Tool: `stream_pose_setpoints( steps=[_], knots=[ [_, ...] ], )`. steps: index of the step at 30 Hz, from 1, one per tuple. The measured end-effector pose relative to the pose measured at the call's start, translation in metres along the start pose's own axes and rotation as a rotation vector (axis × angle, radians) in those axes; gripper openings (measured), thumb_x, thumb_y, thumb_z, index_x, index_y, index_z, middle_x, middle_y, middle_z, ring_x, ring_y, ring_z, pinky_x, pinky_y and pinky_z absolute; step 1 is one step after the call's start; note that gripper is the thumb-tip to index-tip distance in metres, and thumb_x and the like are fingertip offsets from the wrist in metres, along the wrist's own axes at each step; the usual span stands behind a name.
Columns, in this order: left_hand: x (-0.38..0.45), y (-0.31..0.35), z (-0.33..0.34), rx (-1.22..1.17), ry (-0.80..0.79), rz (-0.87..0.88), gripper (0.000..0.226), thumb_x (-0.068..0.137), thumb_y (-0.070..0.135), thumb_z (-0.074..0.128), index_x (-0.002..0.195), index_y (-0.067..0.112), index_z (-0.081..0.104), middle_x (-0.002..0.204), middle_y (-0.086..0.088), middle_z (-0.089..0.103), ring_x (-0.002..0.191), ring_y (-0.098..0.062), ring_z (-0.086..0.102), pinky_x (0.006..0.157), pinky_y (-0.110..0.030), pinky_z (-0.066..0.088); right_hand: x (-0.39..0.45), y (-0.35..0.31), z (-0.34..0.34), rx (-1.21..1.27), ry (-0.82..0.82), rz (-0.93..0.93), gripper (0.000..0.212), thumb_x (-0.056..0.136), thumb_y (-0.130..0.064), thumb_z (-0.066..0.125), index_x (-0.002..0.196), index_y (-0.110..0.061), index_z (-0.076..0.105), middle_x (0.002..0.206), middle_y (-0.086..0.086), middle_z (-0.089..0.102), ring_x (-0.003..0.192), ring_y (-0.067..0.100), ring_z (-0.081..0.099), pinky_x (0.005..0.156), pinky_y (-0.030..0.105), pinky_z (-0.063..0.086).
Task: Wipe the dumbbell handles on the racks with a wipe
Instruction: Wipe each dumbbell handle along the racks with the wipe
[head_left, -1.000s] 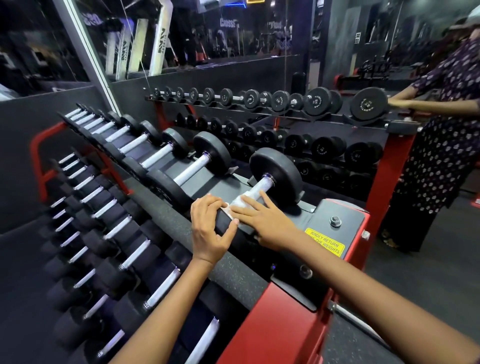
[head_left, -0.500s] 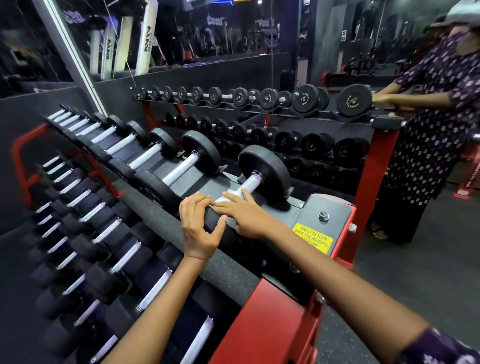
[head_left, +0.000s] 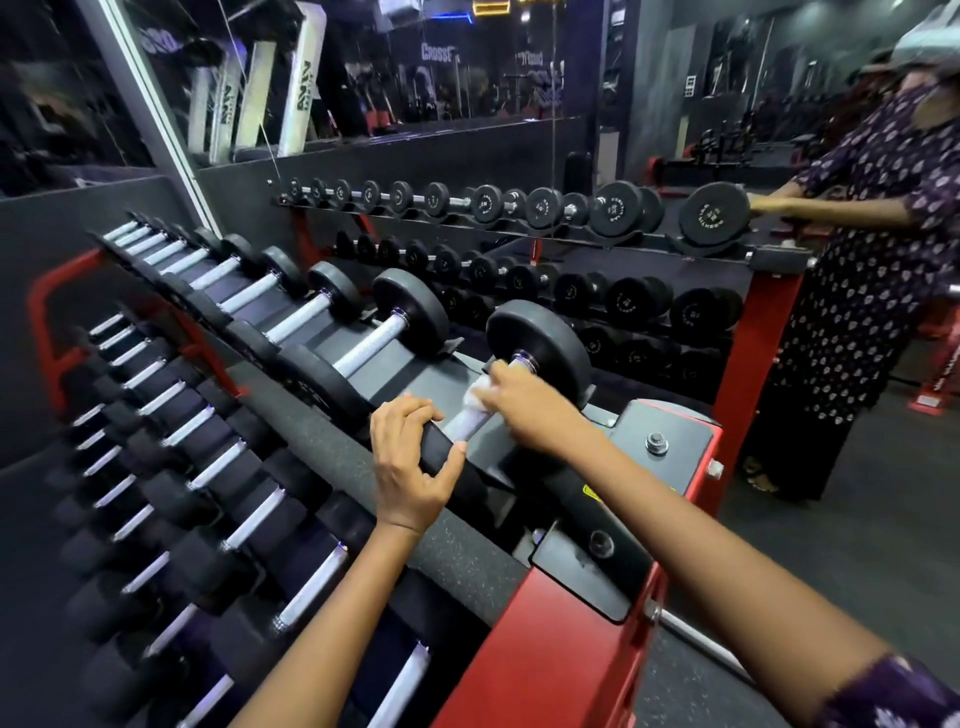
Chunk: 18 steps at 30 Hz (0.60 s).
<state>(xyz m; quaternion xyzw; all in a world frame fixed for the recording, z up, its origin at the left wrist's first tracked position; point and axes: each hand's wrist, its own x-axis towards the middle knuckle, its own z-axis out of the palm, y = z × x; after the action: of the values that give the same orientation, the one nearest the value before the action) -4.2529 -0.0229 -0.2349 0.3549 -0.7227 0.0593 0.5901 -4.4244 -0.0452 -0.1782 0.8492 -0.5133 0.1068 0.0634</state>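
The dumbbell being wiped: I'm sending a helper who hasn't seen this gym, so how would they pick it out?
Find the red-framed rack nearest the camera and look along its top shelf. The dumbbell is the last one at the right end, next to the bolted grey end plate. Unlike its neighbours, it has the left hand gripping its near weight and the right hand pressing a white wipe on its handle.

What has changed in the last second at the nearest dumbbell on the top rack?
The right hand slid the wipe along the handle, away from the near weight toward the far weight. The left hand still grips the near weight; the dumbbell has not left its place on the rack.
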Motion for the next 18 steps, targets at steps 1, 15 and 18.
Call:
stream_pose_setpoints(
  steps=[1, 15, 18],
  knots=[
    [0.0, 0.0, 0.0, 0.0, -0.002, -0.006, 0.025, 0.08, 0.031, 0.061, 0.096, 0.013, 0.055, 0.103, -0.007, 0.057, 0.106, -0.026, 0.05, 0.096, -0.036, 0.038, 0.0, 0.0, -0.001, -0.045, 0.056, 0.026, 0.041, 0.077, 0.008, 0.047, 0.114, -0.007, 0.056, 0.109, 0.015, 0.046, 0.099, 0.031, 0.046, 0.079, 0.039, 0.038],
    [-0.001, 0.0, -0.003, -0.004, -0.01, 0.005, 0.028, 0.081, 0.032, 0.061, 0.094, 0.007, 0.059, 0.104, -0.006, 0.056, 0.108, -0.025, 0.05, 0.098, -0.037, 0.038, -0.002, -0.026, 0.021, 0.022, 0.329, 0.365, 0.037, 0.074, 0.004, 0.044, 0.109, 0.001, 0.056, 0.101, 0.015, 0.051, 0.086, 0.031, 0.054, 0.06, 0.034, 0.046],
    [-0.001, 0.0, -0.003, -0.012, -0.021, -0.019, 0.027, 0.081, 0.032, 0.06, 0.096, 0.01, 0.057, 0.102, -0.011, 0.059, 0.109, -0.027, 0.05, 0.096, -0.045, 0.041, 0.002, -0.019, 0.016, -0.011, 0.293, 0.526, 0.044, 0.085, 0.003, 0.041, 0.13, 0.002, 0.041, 0.116, 0.014, 0.046, 0.092, 0.026, 0.055, 0.055, 0.029, 0.04]
  ],
)
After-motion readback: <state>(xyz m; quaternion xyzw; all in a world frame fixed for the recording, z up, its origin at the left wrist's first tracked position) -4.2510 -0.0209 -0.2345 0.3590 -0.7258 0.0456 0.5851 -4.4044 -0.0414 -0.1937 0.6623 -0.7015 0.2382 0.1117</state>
